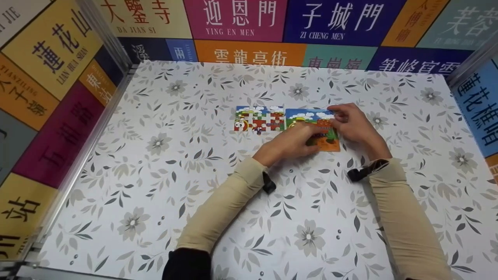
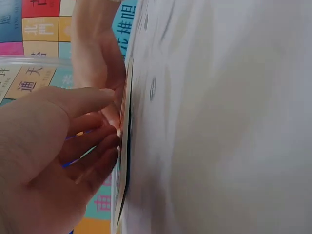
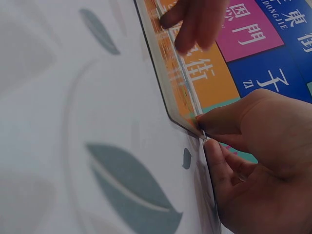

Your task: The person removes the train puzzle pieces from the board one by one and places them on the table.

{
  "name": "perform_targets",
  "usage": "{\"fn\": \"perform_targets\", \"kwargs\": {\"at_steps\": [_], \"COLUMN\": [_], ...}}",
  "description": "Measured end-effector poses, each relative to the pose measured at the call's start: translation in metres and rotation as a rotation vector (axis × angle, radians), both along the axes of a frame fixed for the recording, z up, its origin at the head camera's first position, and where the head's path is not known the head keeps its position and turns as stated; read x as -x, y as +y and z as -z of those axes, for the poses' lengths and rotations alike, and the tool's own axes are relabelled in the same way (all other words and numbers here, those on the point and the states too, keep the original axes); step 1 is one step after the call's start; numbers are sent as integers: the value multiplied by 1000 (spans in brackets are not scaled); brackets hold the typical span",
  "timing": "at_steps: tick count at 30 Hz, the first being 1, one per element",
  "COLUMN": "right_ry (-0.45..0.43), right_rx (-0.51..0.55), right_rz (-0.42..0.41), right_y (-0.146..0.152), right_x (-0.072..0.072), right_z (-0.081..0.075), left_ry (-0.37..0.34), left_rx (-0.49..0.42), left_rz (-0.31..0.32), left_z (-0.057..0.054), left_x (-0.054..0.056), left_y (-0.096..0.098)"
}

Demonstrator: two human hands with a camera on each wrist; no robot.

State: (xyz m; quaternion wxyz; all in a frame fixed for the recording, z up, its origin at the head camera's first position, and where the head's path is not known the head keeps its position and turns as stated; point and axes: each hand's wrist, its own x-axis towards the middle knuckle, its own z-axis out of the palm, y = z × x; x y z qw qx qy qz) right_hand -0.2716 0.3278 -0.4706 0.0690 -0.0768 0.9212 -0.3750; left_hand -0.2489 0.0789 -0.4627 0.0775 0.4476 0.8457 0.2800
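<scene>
A flat, brightly coloured picture board (image 1: 330, 146), apparently a jigsaw puzzle, lies on the patterned table. My left hand (image 1: 297, 140) rests over its left and middle part, covering much of the picture. In the left wrist view the thumb and fingers of that left hand (image 2: 73, 141) are extended and loosely bent at the board's edge (image 2: 125, 146). At the upper right corner is my right hand (image 1: 352, 122). From the right wrist view, the thumb and forefinger of this right hand (image 3: 258, 151) pinch at the corner of the board (image 3: 183, 119). What lies under the left palm is hidden.
Left of the board, jigsaw pieces (image 1: 258, 121) with a similar picture lie close together, white showing between them. The table (image 1: 163, 186) has a leaf and flower print. Panels with large Chinese characters (image 1: 237, 17) stand along its back and sides.
</scene>
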Motion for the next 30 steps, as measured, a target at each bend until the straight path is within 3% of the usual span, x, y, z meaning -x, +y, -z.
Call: {"fn": "perform_targets", "kwargs": {"at_steps": [6, 10, 15, 20, 30], "right_ry": [1, -3, -3, 8, 8], "right_rx": [11, 18, 17, 5, -2], "right_rz": [6, 7, 14, 6, 6], "right_y": [-1, -1, 0, 0, 0], "right_x": [1, 1, 0, 0, 0], "right_z": [0, 1, 1, 1, 1], "left_ry": [23, -22, -68, -51, -80], "left_rx": [115, 89, 24, -15, 8], "left_rz": [-119, -174, -157, -128, -182], "left_z": [-1, -3, -5, -2, -4], "left_x": [-4, -3, -1, 0, -1], "left_y": [19, 26, 29, 30, 33]}}
